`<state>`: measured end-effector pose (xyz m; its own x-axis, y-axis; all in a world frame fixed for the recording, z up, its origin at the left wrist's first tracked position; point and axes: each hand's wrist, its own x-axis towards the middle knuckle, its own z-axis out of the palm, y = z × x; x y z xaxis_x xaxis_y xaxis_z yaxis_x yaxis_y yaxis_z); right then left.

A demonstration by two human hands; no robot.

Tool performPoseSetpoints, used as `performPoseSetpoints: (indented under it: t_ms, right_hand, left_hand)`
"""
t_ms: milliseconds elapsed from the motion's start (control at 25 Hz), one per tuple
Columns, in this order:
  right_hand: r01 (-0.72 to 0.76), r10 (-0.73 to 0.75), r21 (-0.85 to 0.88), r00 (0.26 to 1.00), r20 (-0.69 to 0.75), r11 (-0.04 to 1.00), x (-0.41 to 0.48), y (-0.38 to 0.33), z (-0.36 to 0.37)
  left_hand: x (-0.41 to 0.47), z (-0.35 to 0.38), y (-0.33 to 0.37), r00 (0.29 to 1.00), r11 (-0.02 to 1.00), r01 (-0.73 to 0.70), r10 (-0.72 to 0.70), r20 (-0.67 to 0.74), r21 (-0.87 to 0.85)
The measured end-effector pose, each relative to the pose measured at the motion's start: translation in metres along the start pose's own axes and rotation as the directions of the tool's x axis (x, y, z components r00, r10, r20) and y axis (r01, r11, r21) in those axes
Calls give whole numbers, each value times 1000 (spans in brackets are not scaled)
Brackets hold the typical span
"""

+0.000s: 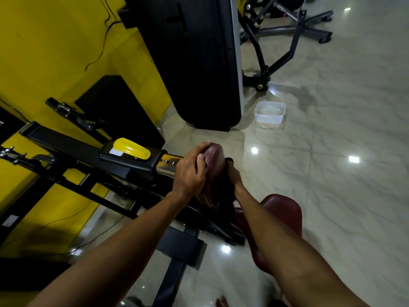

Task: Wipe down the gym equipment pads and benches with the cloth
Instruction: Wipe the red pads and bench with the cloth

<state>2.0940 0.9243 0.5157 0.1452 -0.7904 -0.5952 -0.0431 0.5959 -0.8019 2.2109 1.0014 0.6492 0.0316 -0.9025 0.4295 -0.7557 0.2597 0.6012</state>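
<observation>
Pretty tight on the left here. My left hand [190,171] is wrapped round the maroon pad [214,160], and the rail [164,166] with the yellow cap [132,148] runs right up to my knuckles. The black frame bars [66,177] sit below it, so there's no swinging out that way. My right hand [235,177] is on the pad's other side, mostly hidden behind the dark cloth [224,193], and the maroon seat [285,214] sits right under that forearm. Straight ahead a big black shroud [194,63] and a clear tub [269,112] stand on the floor [343,185]. Between them and the pad, and off to the right, it's open tile.
</observation>
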Motion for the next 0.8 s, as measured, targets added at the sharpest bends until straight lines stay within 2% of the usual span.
performPoseSetpoints:
  t_ms: [160, 240, 280, 320, 360, 400, 440, 520, 560, 640, 680, 800]
  right_hand:
    - [186, -175, 44, 967, -183, 982, -42, -32, 8]
    - [383, -380, -31, 897, -227, 923, -69, -51, 14]
    - [492, -496, -81, 836, -234, 867, -83, -56, 17]
    - [575, -580, -101, 777, -243, 812, -94, -60, 18]
    - [610, -610, -90, 748, -261, 787, -96, -59, 19]
    - [597, -586, -52, 762, -275, 801, -89, -54, 19]
    - [532, -515, -17, 812, -274, 847, -76, -50, 18]
    - [271, -264, 8, 943, -201, 962, -47, -44, 13]
    - [148, -146, 6, 979, -141, 989, -36, -41, 9]
    - [-8, 9, 29, 998, -55, 1000, -13, -33, 2]
    - [-33, 34, 40, 999, -39, 999, -5, -29, 1]
    - [-2, 0, -60, 1000, -30, 998, -6, -28, -5]
  left_hand:
    - [0, 1, 0, 1000, 1000, -8, 8, -1, 7]
    - [1, 2, -4, 1000, 1000, -10, 10, 15, 12]
    - [1, 3, -6, 1000, 1000, -6, 6, 24, 13]
    - [1, 4, -7, 1000, 1000, -3, 2, 27, 16]
    - [2, 4, -6, 1000, 1000, -3, 3, 26, 20]
    - [1, 4, -5, 1000, 1000, -7, 7, 22, 25]
    - [2, 4, -4, 1000, 999, -14, 14, 15, 33]
    - [3, 2, -2, 1000, 999, -22, 21, 16, 50]
    - [2, 1, -1, 1000, 998, -22, 21, 18, 58]
    - [1, 0, 1, 1000, 998, -9, 8, 17, 70]
    - [1, 0, 2, 1000, 997, -2, 0, 17, 76]
    - [0, -3, 8, 1000, 996, 3, -5, 22, 93]
